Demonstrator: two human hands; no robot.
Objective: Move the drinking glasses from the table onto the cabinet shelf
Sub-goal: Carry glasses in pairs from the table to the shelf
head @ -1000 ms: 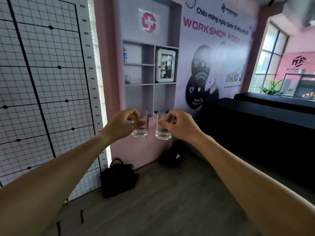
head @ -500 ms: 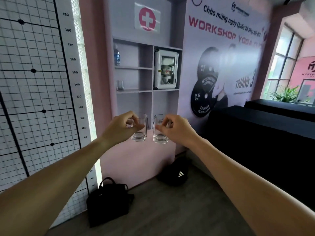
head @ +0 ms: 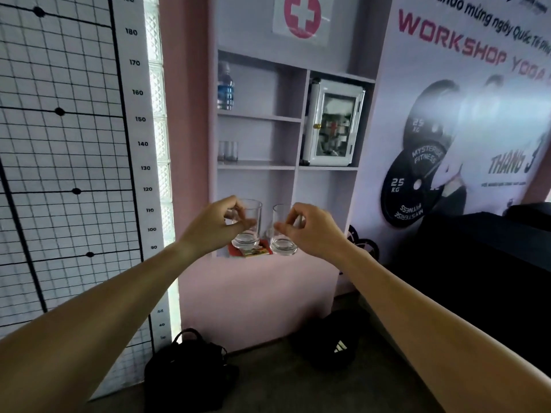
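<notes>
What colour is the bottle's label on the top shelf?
Blue, on the bottle; head view.

Two forearms are shown, entering from the lower corners of the head view and narrowing toward the wrists. Both are bare along their whole visible length; no sleeve edge is reached within the frame. The left hand (head: 219, 226) and the right hand (head: 310, 229) are ungloved. The wrists and those fingers that can be seen are unadorned. Fingernails are too small to be made out.
</notes>
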